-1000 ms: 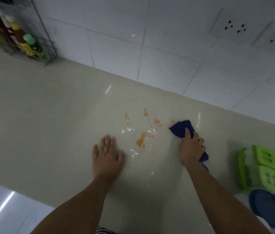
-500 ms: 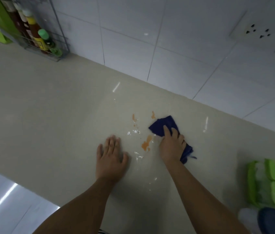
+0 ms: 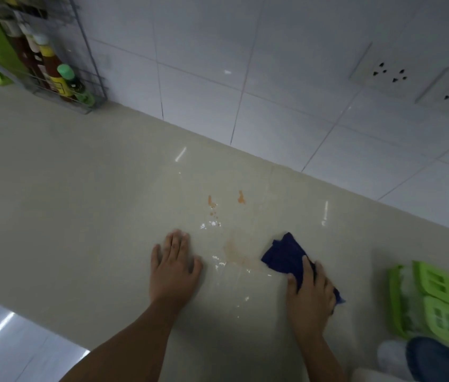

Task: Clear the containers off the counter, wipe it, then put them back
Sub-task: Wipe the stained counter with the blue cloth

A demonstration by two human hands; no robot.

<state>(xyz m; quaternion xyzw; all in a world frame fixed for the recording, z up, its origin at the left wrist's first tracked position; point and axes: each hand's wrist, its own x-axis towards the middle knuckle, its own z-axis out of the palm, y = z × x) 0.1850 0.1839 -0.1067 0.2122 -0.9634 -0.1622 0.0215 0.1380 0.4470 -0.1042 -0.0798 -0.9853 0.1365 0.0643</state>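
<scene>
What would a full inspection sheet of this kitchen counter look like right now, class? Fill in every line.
Surface: counter carries orange spots, white specks, a faint smear.
Job's things: blue cloth; green-lidded containers at right edge.
Clutter: wire rack of bottles in far left corner.
Grippers: left hand flat on the counter; right hand pressing the cloth.
Cables: nothing seen.
Surroundings: tiled wall, wall sockets.

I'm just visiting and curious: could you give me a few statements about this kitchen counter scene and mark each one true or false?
1. The right hand presses a dark blue cloth on the counter. True.
2. The left hand holds a sponge. False: it lies flat and empty on the counter.
3. Orange stains remain near the wall. True.
4. The green-lidded containers sit at the left. False: at the right.
</scene>
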